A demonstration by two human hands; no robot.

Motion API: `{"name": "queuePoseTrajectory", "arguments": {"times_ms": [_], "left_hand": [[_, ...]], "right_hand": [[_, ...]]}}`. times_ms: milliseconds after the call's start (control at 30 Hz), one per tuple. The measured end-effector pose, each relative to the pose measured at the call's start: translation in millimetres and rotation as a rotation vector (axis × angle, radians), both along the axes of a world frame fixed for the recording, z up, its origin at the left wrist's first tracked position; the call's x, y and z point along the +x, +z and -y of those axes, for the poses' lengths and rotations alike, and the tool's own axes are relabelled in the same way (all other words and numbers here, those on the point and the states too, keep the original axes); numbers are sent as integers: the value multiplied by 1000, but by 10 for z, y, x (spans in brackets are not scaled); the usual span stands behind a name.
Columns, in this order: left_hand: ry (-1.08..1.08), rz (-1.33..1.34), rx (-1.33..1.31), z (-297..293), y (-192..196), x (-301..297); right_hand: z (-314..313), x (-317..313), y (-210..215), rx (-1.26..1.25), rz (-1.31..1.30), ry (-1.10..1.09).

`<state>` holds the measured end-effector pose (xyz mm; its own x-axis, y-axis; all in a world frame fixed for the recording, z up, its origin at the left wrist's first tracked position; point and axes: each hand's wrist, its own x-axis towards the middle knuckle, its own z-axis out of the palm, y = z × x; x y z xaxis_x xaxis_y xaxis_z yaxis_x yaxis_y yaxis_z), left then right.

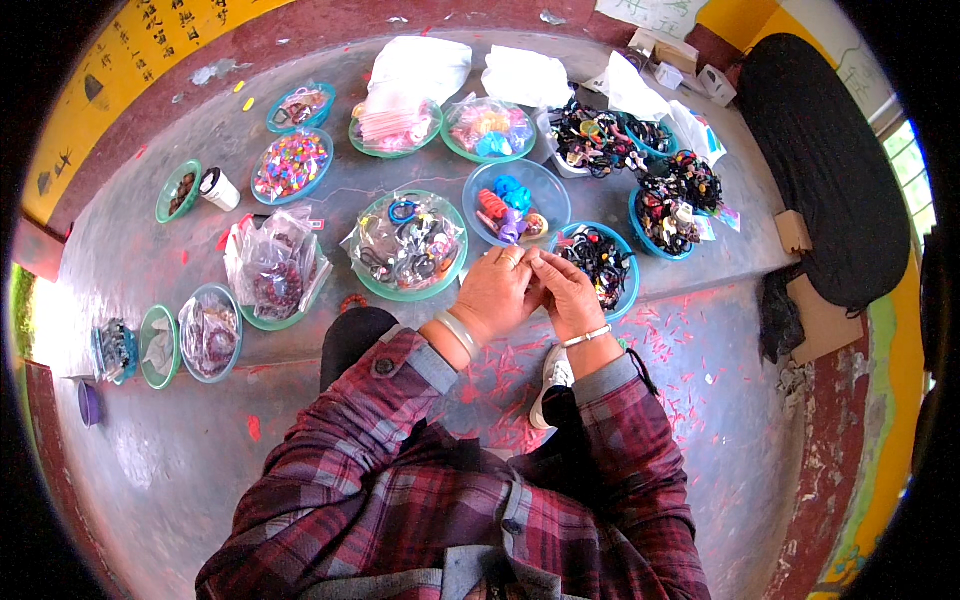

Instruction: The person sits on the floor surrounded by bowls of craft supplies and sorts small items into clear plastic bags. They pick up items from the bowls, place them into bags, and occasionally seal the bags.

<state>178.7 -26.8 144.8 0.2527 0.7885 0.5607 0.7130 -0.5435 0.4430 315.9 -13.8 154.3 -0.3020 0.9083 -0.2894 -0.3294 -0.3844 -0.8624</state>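
Observation:
My left hand and my right hand meet in front of me, fingers bent and closed, the fingertips pinched together. What they hold, if anything, is hidden by the fingers. Just past them is a clear blue bowl with blue pieces, red pieces and a purple piece, which shows right above my left fingertips. Beside my right hand stands a blue bowl of dark hair ties. A green bowl of bagged hair ties stands left of my hands.
Farther back are a bowl of colourful small pieces, a bowl with pink packets, white bags and heaps of dark hair ties. A white cup stands at left. Red scraps litter the floor below a low step.

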Motion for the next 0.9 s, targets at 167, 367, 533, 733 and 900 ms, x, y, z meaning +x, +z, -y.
{"name": "queuePoseTrajectory", "arguments": {"times_ms": [167,367,533,733,900], "left_hand": [[-83,22,27,-18,-16,7],[-198,407,-171,-49,-20,-75],[-185,874,-569,-182,8,-286],[-520,1050,-1216,-140,107,-340],[-347,1099,-1131,-169,37,-323]], "right_hand": [[-80,90,-151,-64,-13,-124],[-115,184,-22,22,172,-109],[-144,305,111,346,502,152],[-87,383,274,391,532,419],[-145,368,180,248,553,283]]}}
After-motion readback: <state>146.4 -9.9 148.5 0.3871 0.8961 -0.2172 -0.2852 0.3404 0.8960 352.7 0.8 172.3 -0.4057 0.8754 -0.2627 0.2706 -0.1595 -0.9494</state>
